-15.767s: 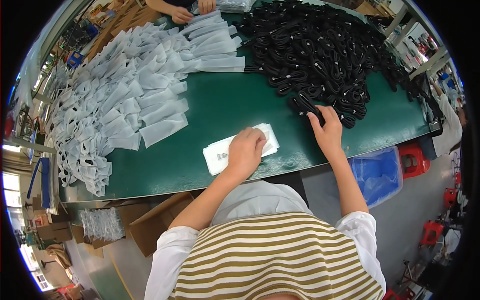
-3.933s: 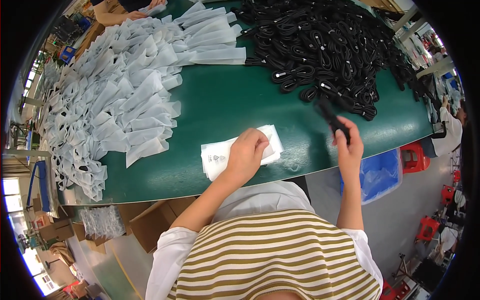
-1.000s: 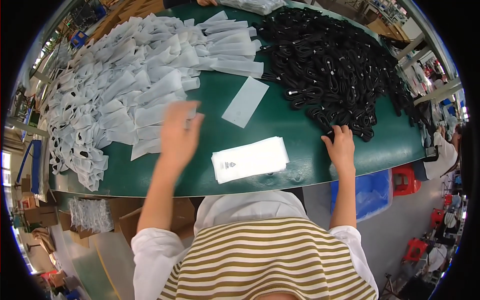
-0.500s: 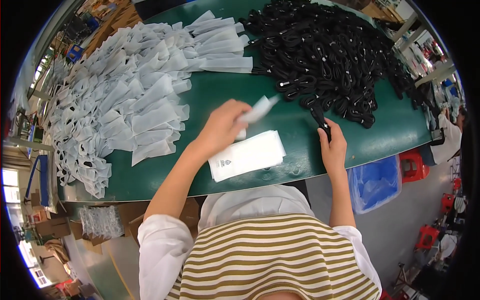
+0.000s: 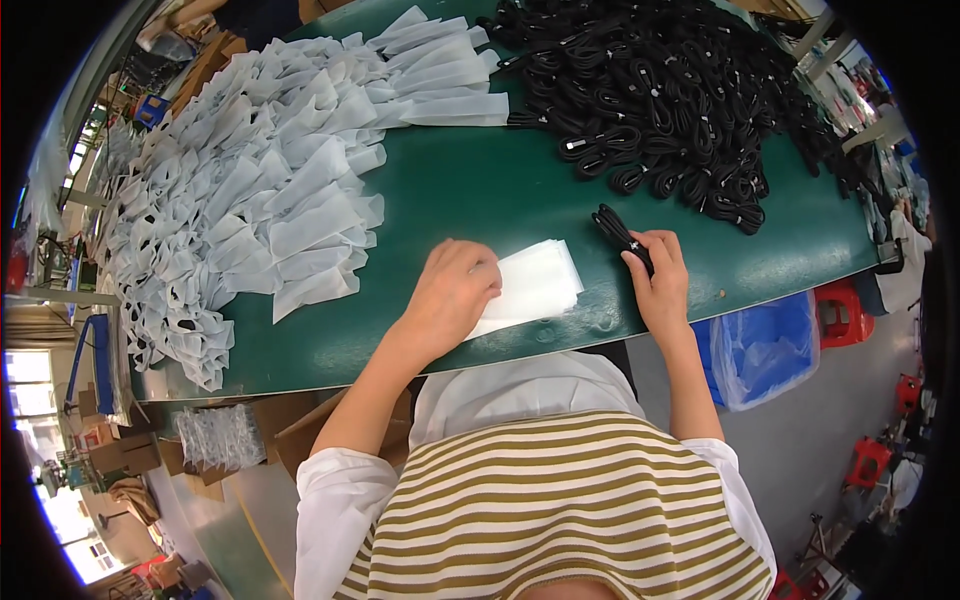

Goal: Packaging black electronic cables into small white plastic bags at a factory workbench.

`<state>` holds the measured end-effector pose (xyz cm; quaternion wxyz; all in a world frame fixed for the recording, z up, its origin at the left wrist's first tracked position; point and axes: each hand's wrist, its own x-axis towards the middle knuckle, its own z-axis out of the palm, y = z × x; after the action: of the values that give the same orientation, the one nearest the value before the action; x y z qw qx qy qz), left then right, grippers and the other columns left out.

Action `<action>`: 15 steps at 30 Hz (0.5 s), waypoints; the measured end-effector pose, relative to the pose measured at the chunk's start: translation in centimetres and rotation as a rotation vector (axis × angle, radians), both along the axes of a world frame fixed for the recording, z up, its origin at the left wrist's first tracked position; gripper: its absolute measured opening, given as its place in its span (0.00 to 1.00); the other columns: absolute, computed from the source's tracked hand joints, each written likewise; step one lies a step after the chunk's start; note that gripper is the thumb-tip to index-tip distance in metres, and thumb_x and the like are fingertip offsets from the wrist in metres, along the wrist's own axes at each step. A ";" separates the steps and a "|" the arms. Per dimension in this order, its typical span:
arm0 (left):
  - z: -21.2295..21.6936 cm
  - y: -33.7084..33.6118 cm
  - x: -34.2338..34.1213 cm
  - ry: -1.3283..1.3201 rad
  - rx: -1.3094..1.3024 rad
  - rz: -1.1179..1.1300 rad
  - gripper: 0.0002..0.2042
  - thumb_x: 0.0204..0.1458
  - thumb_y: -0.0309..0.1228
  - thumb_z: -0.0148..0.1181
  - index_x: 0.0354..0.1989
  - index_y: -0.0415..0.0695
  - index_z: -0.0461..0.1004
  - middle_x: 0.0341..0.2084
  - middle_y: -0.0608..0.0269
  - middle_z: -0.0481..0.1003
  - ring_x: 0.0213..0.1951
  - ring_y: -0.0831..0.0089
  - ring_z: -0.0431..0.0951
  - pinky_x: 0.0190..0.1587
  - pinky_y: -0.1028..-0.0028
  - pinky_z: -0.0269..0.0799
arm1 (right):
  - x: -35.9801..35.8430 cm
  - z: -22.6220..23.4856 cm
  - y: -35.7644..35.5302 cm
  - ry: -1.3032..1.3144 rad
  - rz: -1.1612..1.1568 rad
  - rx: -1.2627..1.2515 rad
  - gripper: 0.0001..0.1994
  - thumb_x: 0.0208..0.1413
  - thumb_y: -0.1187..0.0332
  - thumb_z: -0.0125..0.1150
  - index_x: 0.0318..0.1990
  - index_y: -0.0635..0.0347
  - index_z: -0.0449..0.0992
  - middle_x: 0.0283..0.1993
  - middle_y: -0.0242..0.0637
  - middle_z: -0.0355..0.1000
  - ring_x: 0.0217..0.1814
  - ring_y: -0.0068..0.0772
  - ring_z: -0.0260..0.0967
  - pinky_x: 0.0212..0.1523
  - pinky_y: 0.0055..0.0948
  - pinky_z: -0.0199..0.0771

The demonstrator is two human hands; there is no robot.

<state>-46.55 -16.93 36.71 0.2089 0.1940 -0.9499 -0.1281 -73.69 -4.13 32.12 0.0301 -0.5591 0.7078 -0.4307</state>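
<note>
My left hand (image 5: pixel 452 297) rests on a small stack of flat white plastic bags (image 5: pixel 535 284) near the front edge of the green table (image 5: pixel 480 190), fingers curled on the top bag. My right hand (image 5: pixel 659 280) grips a coiled black cable (image 5: pixel 620 234), held just above the table to the right of the bags. A big heap of the same coiled black cables (image 5: pixel 680 95) lies at the back right. A wide spread of filled white bags (image 5: pixel 260 190) covers the left half of the table.
A blue bin lined with plastic (image 5: pixel 765 345) stands on the floor at the right, with red stools (image 5: pixel 842 312) beside it. Cardboard boxes (image 5: pixel 320 435) and a bag of packed items (image 5: pixel 215 437) sit under the table's front edge at the left.
My left hand has come back from the bag spread at the left and settled on the stack of bags. My right hand has lifted one cable out of the heap.
</note>
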 end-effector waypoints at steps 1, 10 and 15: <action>-0.9 -0.3 0.1 0.015 0.034 0.000 0.13 0.44 0.22 0.66 0.39 0.41 0.74 0.44 0.56 0.71 0.48 0.55 0.71 0.52 0.61 0.69 | 0.0 -0.1 0.0 -0.004 0.006 -0.009 0.12 0.56 0.74 0.63 0.47 0.65 0.76 0.44 0.45 0.69 0.41 0.46 0.71 0.40 0.35 0.72; -1.1 3.2 -2.6 0.217 0.201 -0.078 0.06 0.48 0.23 0.65 0.31 0.40 0.73 0.33 0.58 0.72 0.38 0.58 0.73 0.38 0.65 0.72 | 0.7 0.1 -0.2 -0.051 -0.005 -0.064 0.12 0.56 0.73 0.64 0.46 0.65 0.76 0.41 0.44 0.70 0.39 0.44 0.70 0.40 0.34 0.71; -3.8 3.4 -4.3 0.139 0.236 -0.111 0.06 0.48 0.22 0.65 0.31 0.39 0.73 0.31 0.58 0.72 0.34 0.61 0.74 0.37 0.67 0.72 | 1.6 0.4 0.3 -0.172 0.041 -0.036 0.12 0.55 0.76 0.64 0.46 0.66 0.76 0.36 0.42 0.70 0.36 0.39 0.70 0.36 0.28 0.69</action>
<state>-50.83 -13.50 32.93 0.2424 0.1549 -0.9208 -0.2634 -72.13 -3.80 32.54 0.0895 -0.5348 0.6831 -0.4893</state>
